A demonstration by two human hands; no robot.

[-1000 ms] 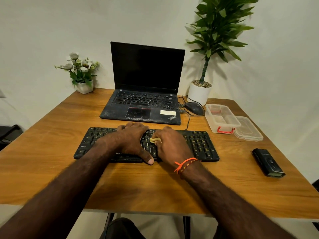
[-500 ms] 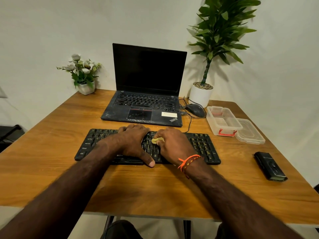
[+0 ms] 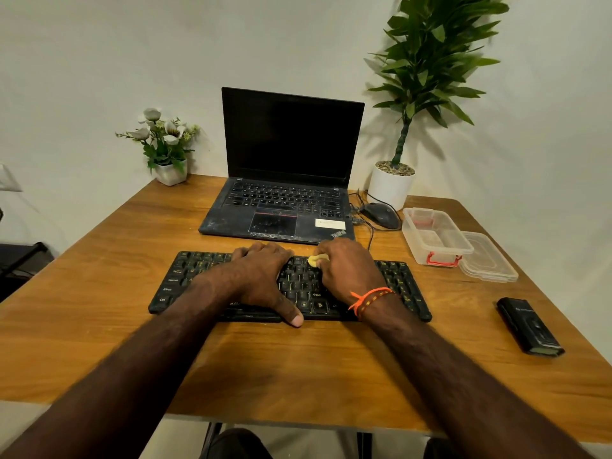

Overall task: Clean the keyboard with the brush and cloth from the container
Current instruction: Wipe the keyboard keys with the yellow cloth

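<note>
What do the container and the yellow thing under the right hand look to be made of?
Container: clear, glossy plastic by its see-through walls, with a red clip. Yellow cloth: apparently soft fabric, bunched under the right hand; too little shows to be sure.

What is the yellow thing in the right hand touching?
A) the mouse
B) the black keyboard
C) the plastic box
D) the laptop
B: the right hand holds the yellow cloth down on the keys of the keyboard, in front of the laptop.
</note>
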